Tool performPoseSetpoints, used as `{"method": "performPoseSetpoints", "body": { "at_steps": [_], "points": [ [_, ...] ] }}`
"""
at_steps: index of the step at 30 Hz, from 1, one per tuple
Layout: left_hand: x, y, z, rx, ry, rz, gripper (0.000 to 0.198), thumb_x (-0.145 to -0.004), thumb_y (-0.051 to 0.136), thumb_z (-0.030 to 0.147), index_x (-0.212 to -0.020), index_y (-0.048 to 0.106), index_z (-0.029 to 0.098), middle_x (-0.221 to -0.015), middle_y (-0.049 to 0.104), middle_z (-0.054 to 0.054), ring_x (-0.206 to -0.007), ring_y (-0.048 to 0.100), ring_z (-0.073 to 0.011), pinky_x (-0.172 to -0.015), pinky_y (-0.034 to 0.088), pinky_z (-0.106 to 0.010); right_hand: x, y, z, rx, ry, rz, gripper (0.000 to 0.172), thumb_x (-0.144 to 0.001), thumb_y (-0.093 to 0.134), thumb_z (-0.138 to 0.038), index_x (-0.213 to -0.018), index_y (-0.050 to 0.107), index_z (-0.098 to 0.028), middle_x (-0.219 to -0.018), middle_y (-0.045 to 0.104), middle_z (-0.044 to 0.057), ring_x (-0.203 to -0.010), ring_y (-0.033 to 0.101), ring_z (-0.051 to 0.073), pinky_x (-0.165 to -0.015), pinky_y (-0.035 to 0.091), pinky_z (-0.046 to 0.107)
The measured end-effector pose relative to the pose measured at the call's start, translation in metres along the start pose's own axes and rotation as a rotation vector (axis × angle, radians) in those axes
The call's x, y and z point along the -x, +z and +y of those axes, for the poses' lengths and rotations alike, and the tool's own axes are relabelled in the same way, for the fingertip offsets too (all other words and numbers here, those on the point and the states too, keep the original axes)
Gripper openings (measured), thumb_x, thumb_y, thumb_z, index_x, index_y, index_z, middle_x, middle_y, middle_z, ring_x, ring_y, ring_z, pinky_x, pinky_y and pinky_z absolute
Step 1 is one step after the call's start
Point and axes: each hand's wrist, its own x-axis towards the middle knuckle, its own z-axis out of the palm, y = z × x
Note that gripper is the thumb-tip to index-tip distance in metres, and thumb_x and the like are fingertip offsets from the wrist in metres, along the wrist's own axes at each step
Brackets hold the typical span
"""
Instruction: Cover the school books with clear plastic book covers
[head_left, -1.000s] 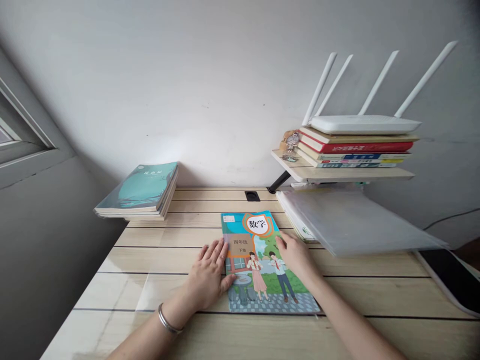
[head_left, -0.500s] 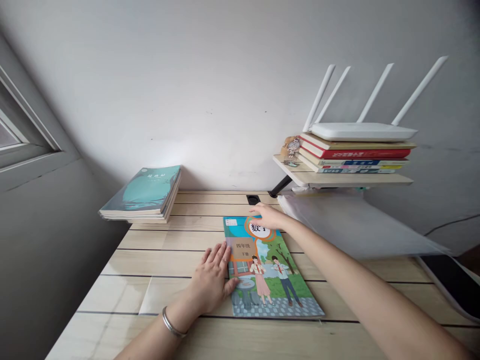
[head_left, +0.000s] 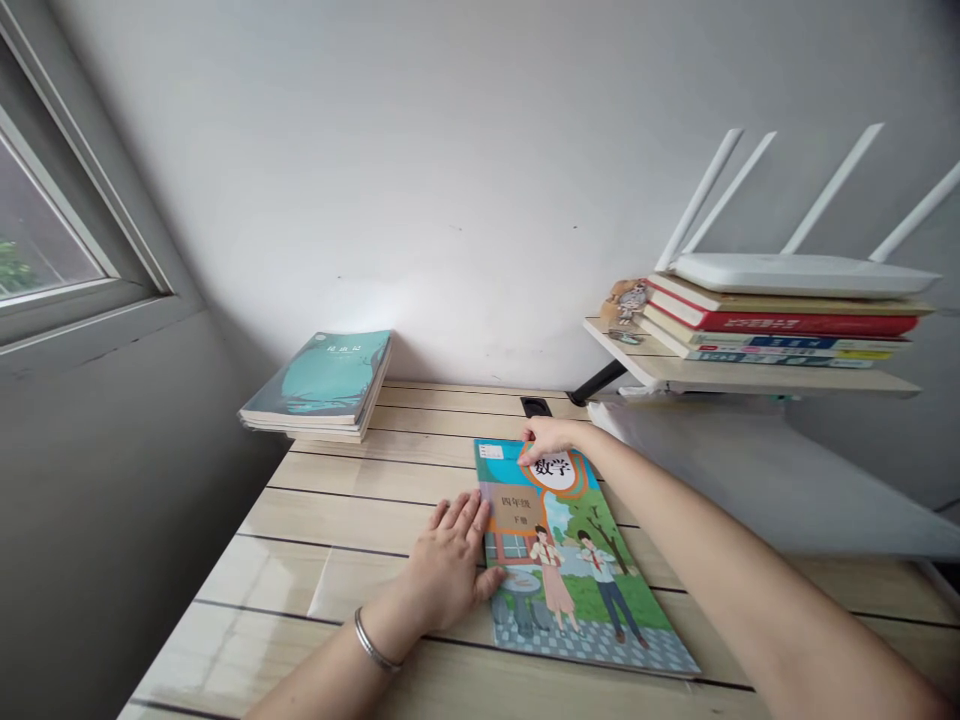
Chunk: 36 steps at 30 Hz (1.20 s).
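Where the book (head_left: 555,575) lies, left hand (head_left: 450,568) touches it; right hand (head_left: 550,437) pinches it.

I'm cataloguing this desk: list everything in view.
textbook: 1, blue-green, desk middle
book stack: 1, teal-topped, desk's left
desk: 1, beige, below
desk fitting: 1, black, behind textbook
shelf: 1, beige, right
shelf support: 1, black, under shelf
shelf books: several, mixed, on shelf
router: 1, white, atop shelf books
antennas: 4, white, on router
ornaments: number unclear, brownish, shelf's left
sheet: 1, translucent, below shelf
walls: 2, grey, behind and left
window: 1, grey, left
bracelet: 1, silver, left wrist
left hand: 1, bare, textbook's left edge
right hand: 1, bare, textbook's top edge
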Motion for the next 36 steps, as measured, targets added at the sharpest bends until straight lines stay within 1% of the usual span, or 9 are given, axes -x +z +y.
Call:
{"method": "performPoseSetpoints", "body": {
  "at_steps": [7, 10, 14, 17, 21, 23, 27, 31, 36],
  "points": [
    [0.000, -0.008, -0.007, 0.058, 0.054, -0.052, 0.070, -0.090, 0.027, 0.056, -0.147, 0.015, 0.016, -0.152, 0.017, -0.009, -0.140, 0.016, -0.0234, -0.114, 0.014, -0.042, 0.013, -0.003, -0.004, -0.023, 0.057, -0.016, 0.045, -0.054, 0.072, -0.054, -0.074, 0.060, -0.017, -0.068, 0.063, 0.002, -0.057, 0.057, 0.015, -0.049, 0.038, 0.023],
    [0.001, -0.015, -0.009, 0.069, 0.056, -0.068, 0.065, -0.091, 0.031, 0.051, -0.146, 0.019, 0.019, -0.152, 0.019, -0.008, -0.140, 0.018, -0.0239, -0.114, 0.013, -0.046, 0.031, -0.004, -0.006, 0.004, 0.070, 0.028, 0.037, -0.057, 0.071, -0.049, -0.069, 0.056, -0.018, -0.064, 0.060, 0.001, -0.055, 0.053, 0.014, -0.048, 0.034, 0.023],
    [0.004, -0.024, -0.006, 0.029, 0.000, -0.008, 0.052, -0.092, 0.033, 0.038, -0.142, 0.031, 0.023, -0.150, 0.027, -0.008, -0.137, 0.026, -0.0251, -0.112, 0.016, -0.051, 0.069, 0.005, 0.002, 0.027, 0.093, 0.151, 0.031, -0.066, 0.066, -0.046, -0.068, 0.051, -0.019, -0.066, 0.058, 0.002, -0.060, 0.054, 0.015, -0.050, 0.032, 0.023],
    [0.003, -0.027, -0.003, -0.001, -0.047, 0.034, 0.047, -0.093, 0.030, 0.030, -0.140, 0.036, 0.021, -0.147, 0.034, -0.010, -0.135, 0.032, -0.0236, -0.111, 0.021, -0.050, 0.101, 0.026, 0.018, -0.152, 0.143, 0.296, 0.034, -0.070, 0.060, -0.049, -0.065, 0.042, -0.021, -0.059, 0.052, -0.001, -0.057, 0.053, 0.015, -0.048, 0.031, 0.022],
    [-0.002, -0.026, -0.004, -0.057, -0.107, 0.056, 0.046, -0.093, 0.031, 0.025, -0.138, 0.038, 0.019, -0.146, 0.035, -0.011, -0.134, 0.033, -0.0246, -0.110, 0.023, -0.052, 0.137, 0.075, 0.035, -0.714, 0.283, 0.345, 0.043, -0.067, 0.058, -0.060, -0.066, 0.036, -0.023, -0.057, 0.056, -0.002, -0.055, 0.058, 0.016, -0.047, 0.036, 0.023],
    [-0.004, -0.023, -0.007, -0.082, -0.119, 0.050, 0.046, -0.092, 0.032, 0.022, -0.137, 0.039, 0.020, -0.147, 0.034, -0.010, -0.135, 0.031, -0.0253, -0.109, 0.024, -0.053, 0.150, 0.101, 0.035, -0.894, 0.358, 0.377, 0.045, -0.065, 0.059, -0.062, -0.067, 0.037, -0.023, -0.057, 0.058, -0.001, -0.054, 0.060, 0.018, -0.046, 0.038, 0.024],
    [-0.006, -0.016, -0.016, -0.084, -0.113, 0.035, 0.049, -0.091, 0.035, 0.024, -0.140, 0.036, 0.023, -0.148, 0.033, -0.006, -0.138, 0.023, -0.0270, -0.108, 0.025, -0.054, 0.164, 0.141, 0.023, -1.126, 0.359, 0.385, 0.041, -0.068, 0.059, -0.060, -0.074, 0.045, -0.022, -0.066, 0.065, 0.002, -0.066, 0.065, 0.020, -0.055, 0.046, 0.025],
    [-0.008, -0.012, -0.029, -0.066, -0.111, 0.023, 0.049, -0.093, 0.031, 0.029, -0.142, 0.033, 0.023, -0.148, 0.032, -0.005, -0.139, 0.021, -0.0259, -0.109, 0.024, -0.052, 0.167, 0.156, 0.013, -1.127, 0.367, 0.373, 0.040, -0.074, 0.051, -0.061, -0.081, 0.048, -0.021, -0.072, 0.067, 0.003, -0.074, 0.066, 0.021, -0.059, 0.047, 0.027],
    [-0.010, -0.010, -0.039, -0.069, -0.103, 0.029, 0.047, -0.094, 0.029, 0.031, -0.141, 0.034, 0.025, -0.147, 0.034, -0.005, -0.138, 0.025, -0.0234, -0.110, 0.024, -0.047, 0.168, 0.156, 0.004, -0.727, 0.385, 0.484, 0.026, -0.085, 0.041, -0.044, -0.079, 0.049, -0.020, -0.077, 0.066, 0.007, -0.076, 0.063, 0.021, -0.064, 0.045, 0.027]
  ]
}}
